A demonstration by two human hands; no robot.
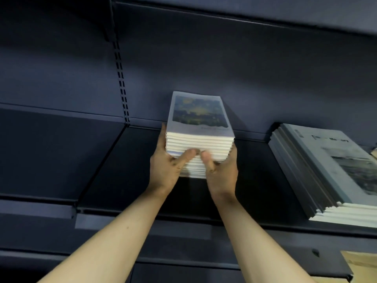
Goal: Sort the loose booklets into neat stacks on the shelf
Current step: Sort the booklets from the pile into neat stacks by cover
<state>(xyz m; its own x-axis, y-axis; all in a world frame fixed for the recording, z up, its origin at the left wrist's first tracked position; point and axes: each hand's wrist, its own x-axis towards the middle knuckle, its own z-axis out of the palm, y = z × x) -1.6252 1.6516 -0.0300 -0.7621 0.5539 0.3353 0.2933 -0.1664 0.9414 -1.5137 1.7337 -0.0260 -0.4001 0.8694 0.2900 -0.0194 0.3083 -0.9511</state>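
Observation:
A tall stack of booklets with a blue-and-yellow painted cover on top stands on the dark shelf, near its back wall. My left hand grips the stack's left side, thumb pressed on the front page edges. On the right side my right hand grips it the same way, its thumb close to the left one. The upper part of the stack sits slightly offset from the lower part.
A second stack of larger grey booklets lies on the same shelf to the right, reaching its front edge. A slotted upright runs up the back wall. Another shelf hangs overhead. Brown cardboard shows at the bottom right.

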